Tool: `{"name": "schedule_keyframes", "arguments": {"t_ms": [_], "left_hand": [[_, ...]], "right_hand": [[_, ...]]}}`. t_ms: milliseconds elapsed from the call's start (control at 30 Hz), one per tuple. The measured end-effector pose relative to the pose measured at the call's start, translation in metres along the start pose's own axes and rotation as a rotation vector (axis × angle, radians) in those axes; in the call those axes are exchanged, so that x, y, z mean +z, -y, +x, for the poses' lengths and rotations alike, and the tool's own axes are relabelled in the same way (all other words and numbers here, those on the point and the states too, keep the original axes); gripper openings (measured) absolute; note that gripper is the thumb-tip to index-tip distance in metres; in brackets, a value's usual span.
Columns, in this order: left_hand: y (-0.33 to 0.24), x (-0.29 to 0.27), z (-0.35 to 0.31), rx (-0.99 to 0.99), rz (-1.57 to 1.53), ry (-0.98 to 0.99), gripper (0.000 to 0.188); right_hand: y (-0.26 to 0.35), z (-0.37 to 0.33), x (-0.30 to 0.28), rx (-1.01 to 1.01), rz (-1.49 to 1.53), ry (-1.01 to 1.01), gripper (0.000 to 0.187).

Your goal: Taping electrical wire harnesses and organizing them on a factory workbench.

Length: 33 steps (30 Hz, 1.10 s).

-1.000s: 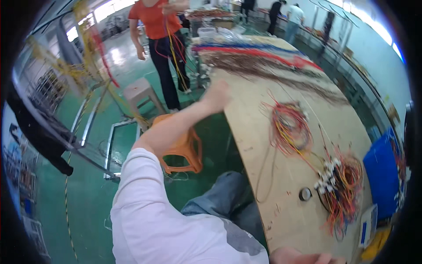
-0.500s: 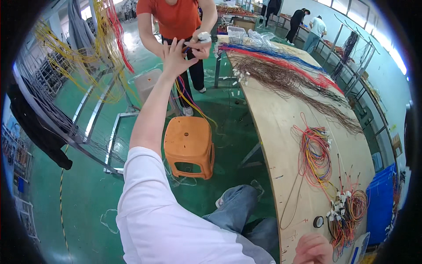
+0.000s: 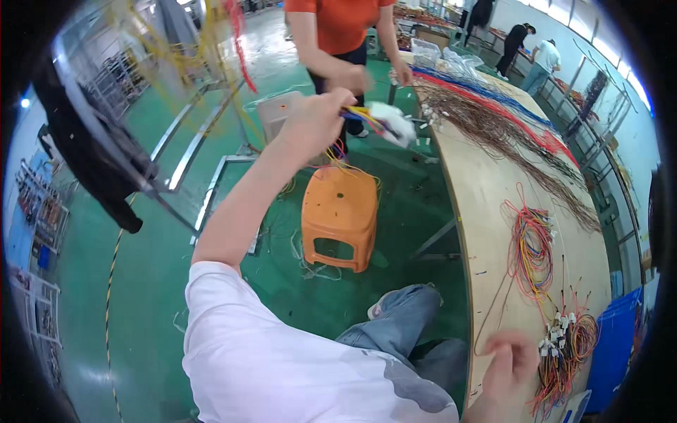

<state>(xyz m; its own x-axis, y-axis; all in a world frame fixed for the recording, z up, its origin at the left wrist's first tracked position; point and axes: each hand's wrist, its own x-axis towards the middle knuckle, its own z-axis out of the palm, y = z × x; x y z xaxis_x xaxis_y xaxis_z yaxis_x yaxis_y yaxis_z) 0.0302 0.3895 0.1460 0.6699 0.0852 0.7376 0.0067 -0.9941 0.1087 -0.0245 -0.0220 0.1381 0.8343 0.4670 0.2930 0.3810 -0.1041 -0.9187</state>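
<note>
My left hand [image 3: 321, 121] is stretched out over the orange stool, closed around a bundle of coloured wires [image 3: 355, 113]. White connectors [image 3: 393, 125], blurred, stick out to the right of the fist, and loose yellow and purple wires hang below it. A co-worker in an orange top stands just beyond; that person's hand [image 3: 352, 79] is close behind mine. Over the near part of the wooden table, my right hand [image 3: 511, 358] has bent fingers smeared by motion. Anything in it cannot be made out. Beside it lies a wire bundle with white connectors [image 3: 560, 335].
The orange stool [image 3: 340, 201] stands on the green floor, left of the wooden table [image 3: 486, 211]. A coiled wire bundle [image 3: 532, 250] and long brown, red and blue wires [image 3: 486, 130] lie on the tabletop. A blue bin [image 3: 615, 352] is at its right; metal racks stand left.
My left hand has come back from the co-worker's hands, now holding the wire bundle. The co-worker's hands have parted. My right hand has lifted forward, and the black tape roll no longer shows.
</note>
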Motion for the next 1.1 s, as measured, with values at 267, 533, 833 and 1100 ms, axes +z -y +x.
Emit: {"name": "schedule_keyframes", "arguments": {"t_ms": [267, 533, 833, 1100], "left_hand": [[-0.138, -0.183, -0.053, 0.162, 0.401, 0.300, 0.013], [-0.211, -0.210, -0.086, -0.044, -0.501, 1.125, 0.032], [-0.249, -0.073, -0.155, -0.688, -1.769, 1.329, 0.026], [-0.261, -0.022, -0.172, -0.812, -1.733, 0.932, 0.026]], "right_hand": [[0.046, 0.048, 0.080, 0.125, 0.927, 0.485, 0.046], [0.063, -0.033, 0.025, 0.148, 1.104, 0.316, 0.027], [-0.001, -0.092, -0.008, 0.132, 0.587, -0.066, 0.020], [-0.044, -0.099, 0.016, -0.089, 0.185, -0.402, 0.037]]}}
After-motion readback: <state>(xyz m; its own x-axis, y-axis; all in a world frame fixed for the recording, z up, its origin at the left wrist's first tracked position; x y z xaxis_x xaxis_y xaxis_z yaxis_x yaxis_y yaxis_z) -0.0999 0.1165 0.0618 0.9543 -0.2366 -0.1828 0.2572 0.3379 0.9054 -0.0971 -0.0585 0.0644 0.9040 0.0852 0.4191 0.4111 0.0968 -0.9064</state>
